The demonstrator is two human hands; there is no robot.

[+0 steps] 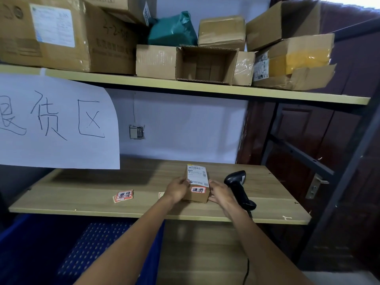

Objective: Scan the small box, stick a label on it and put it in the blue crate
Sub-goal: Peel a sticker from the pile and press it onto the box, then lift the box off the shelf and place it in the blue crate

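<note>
A small cardboard box [197, 195] rests on the wooden shelf [123, 202], with a white shipping label on top and a red-bordered sticker [198, 190] near its front edge. My left hand [177, 189] grips the box's left side. My right hand [221, 193] grips its right side. A black barcode scanner [238, 188] lies on the shelf just right of my right hand. A small stack of red-bordered labels [123, 195] sits to the left of the box. The blue crate [86, 249] stands below the shelf at lower left.
An upper shelf [205, 87] carries many cardboard boxes and a green bag [172, 29]. A large white paper sign [57, 122] hangs at left. A dark metal rack frame [298, 153] and a brown door stand at right. The scanner's cable hangs down below the shelf edge.
</note>
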